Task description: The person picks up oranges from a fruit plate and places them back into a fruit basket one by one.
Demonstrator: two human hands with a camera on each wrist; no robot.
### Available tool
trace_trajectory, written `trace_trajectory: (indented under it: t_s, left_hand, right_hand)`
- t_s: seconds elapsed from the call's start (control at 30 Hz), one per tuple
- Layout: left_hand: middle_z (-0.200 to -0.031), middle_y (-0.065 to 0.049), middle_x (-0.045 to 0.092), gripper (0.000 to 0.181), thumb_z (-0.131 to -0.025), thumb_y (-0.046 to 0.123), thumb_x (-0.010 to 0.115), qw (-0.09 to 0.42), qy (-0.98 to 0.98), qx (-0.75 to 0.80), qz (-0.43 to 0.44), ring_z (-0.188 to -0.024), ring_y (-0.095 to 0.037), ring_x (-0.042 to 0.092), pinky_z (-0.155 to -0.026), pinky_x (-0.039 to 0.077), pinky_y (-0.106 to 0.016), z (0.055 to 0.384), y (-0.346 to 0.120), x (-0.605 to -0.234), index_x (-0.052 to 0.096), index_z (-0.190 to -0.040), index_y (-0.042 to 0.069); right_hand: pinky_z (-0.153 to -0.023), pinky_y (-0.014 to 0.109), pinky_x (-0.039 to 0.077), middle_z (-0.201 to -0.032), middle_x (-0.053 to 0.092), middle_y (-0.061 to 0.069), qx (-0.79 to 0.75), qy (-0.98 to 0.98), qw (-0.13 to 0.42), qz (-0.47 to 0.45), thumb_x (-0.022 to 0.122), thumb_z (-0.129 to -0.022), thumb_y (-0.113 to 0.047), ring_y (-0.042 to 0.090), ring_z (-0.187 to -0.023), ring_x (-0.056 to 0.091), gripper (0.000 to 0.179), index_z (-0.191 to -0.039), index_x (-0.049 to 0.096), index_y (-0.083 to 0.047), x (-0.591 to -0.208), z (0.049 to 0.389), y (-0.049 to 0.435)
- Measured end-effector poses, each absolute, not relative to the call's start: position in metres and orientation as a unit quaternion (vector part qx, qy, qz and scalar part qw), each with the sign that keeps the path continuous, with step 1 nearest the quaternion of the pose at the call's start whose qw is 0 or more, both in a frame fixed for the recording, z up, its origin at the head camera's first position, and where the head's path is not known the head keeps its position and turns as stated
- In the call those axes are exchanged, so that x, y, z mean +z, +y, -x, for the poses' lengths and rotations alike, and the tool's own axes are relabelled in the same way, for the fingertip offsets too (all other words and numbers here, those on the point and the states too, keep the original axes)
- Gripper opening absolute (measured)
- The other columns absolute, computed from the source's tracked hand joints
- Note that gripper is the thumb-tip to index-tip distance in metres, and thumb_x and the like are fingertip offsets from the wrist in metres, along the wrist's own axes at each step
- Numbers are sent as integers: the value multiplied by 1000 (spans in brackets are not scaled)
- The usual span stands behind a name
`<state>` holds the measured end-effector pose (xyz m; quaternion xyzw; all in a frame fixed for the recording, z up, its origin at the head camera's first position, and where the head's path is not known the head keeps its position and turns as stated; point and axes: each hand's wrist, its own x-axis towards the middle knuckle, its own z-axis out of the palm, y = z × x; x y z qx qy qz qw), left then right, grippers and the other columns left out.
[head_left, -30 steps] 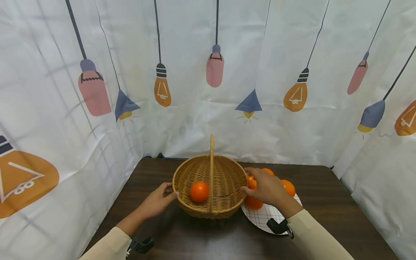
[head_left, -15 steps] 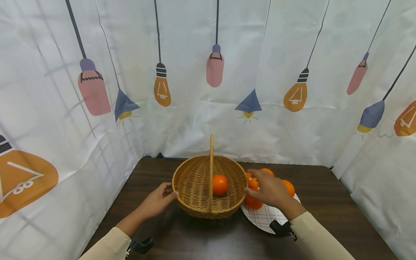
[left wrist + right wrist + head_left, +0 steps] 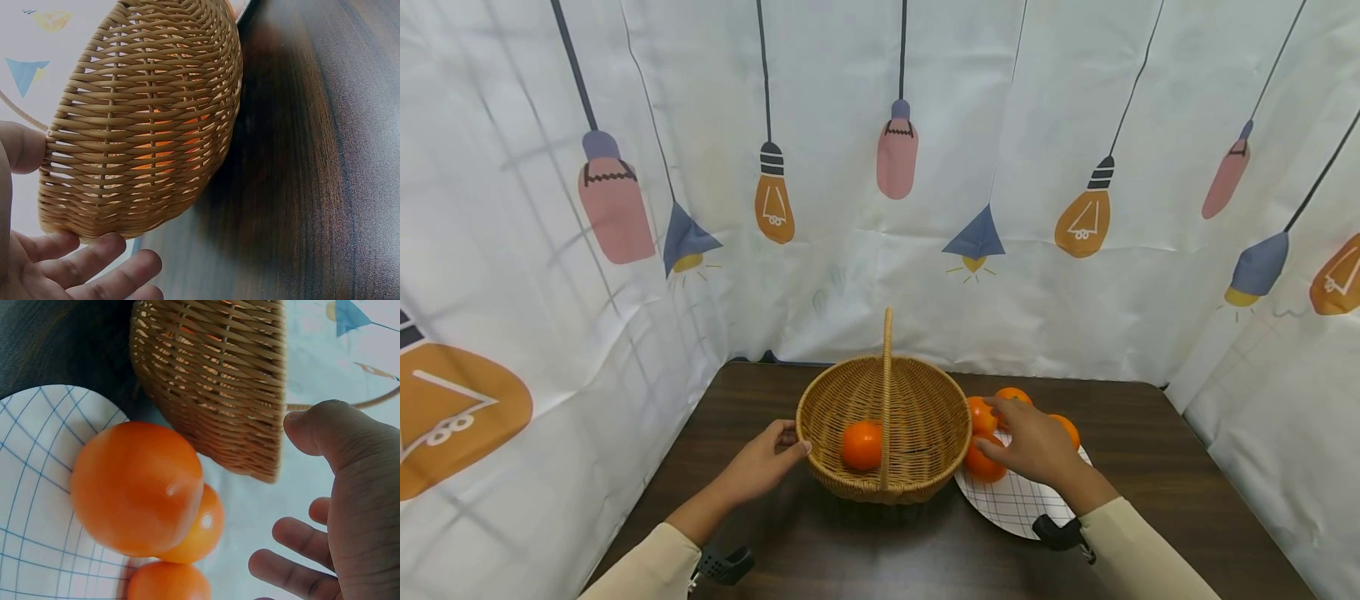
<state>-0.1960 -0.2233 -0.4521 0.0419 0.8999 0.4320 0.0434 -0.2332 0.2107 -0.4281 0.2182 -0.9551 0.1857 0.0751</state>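
Observation:
A wicker basket (image 3: 842, 383) with a tall arched handle (image 3: 887, 358) is in the middle of the head view. One orange (image 3: 862, 445) lies inside, left of the handle; its colour shows through the weave in the left wrist view. My left hand (image 3: 762, 465) holds the basket's left rim, thumb on the edge and fingers against the side. Beside the right rim, my right hand (image 3: 1037, 442) is spread with nothing in it, over the oranges (image 3: 137, 487) on a white checked plate (image 3: 1015, 510). In the right wrist view its thumb (image 3: 312, 428) is close to the rim; contact is unclear.
Several oranges sit on the plate right of the basket, partly hidden by my right hand. The dark wooden table (image 3: 880, 558) runs back to a white curtain (image 3: 850, 275) printed with lamps. A curtain also hangs along the left and right sides.
The orange in the basket rolled right past the handle, then back to the left. My right hand has drawn away rightward from the rim. The left hand stays at the left rim.

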Motion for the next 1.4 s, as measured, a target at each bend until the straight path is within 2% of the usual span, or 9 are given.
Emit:
trace_trajectory:
  t_s: [0.17, 0.3, 0.53, 0.83, 1.17, 1.4]
  left_hand:
    - [-129, -13, 65, 56, -103, 34, 63, 42, 901, 430, -43, -120, -33, 62, -93, 53, -51, 196, -224, -452, 49, -143, -2]
    - [-130, -14, 64, 57, -103, 35, 63, 45, 899, 433, -45, -120, -34, 62, -92, 54, -50, 195, -224, -450, 48, -143, -2]
    - [-132, -15, 63, 60, -103, 36, 63, 53, 896, 438, -43, -121, -35, 61, -91, 54, -50, 194, -224, -450, 46, -146, -2]
    - [-131, -14, 63, 60, -103, 37, 63, 51, 897, 437, -41, -121, -33, 61, -92, 54, -50, 195, -225, -448, 46, -146, -1]
    - [-128, -12, 64, 58, -103, 35, 63, 45, 900, 432, -38, -120, -32, 62, -91, 54, -49, 197, -225, -449, 47, -145, -2]
    - [-129, -13, 64, 60, -102, 36, 64, 50, 894, 444, -36, -118, -31, 63, -91, 54, -49, 194, -222, -451, 47, -145, -3]
  right_hand:
    - [-61, 36, 54, -129, 66, 10, 175, -961, 71, -200, 79, -87, -49, 27, -98, 68, 73, -143, 57, -8, -430, 231, 214]
    - [-68, 42, 57, -126, 68, 9, 178, -963, 63, -191, 79, -87, -50, 28, -102, 68, 72, -143, 57, -8, -434, 230, 218]
    - [-72, 43, 57, -125, 68, 5, 184, -964, 52, -185, 79, -88, -48, 25, -105, 68, 71, -143, 56, -10, -446, 230, 223]
    - [-86, 53, 55, -129, 66, 5, 189, -965, 50, -177, 79, -87, -46, 29, -116, 63, 65, -138, 62, -8, -458, 231, 226]
    - [-85, 52, 56, -130, 66, 6, 184, -966, 50, -173, 83, -83, -48, 28, -114, 64, 70, -137, 63, -9, -470, 234, 227]
    - [-77, 44, 57, -122, 69, 1, 173, -968, 55, -174, 85, -78, -49, 21, -100, 66, 69, -135, 64, -15, -481, 235, 227]
